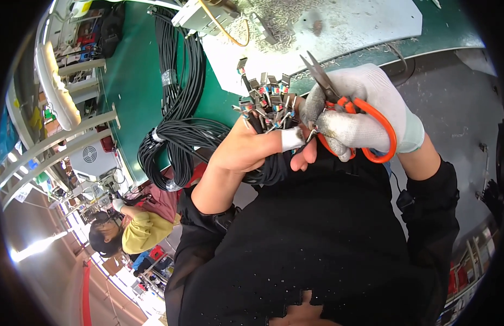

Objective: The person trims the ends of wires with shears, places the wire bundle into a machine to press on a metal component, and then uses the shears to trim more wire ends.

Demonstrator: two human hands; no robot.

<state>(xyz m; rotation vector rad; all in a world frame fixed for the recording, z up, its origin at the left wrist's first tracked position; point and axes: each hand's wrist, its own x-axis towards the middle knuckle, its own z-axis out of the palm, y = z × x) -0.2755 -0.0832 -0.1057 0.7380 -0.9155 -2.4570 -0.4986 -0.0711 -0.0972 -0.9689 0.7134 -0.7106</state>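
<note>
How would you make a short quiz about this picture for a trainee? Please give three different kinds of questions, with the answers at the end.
1. What does the right hand hold?
2. True or false: the left hand wears a full glove.
3. Choose one. Under the coiled black cables, the table is: a) white, b) green, c) red.

Key:
1. Pliers with orange handles.
2. False: the left hand is mostly bare, with a white wrap on its thumb.
3. b.

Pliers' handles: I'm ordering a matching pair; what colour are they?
Orange; the pliers' handles show best in the head view.
</note>
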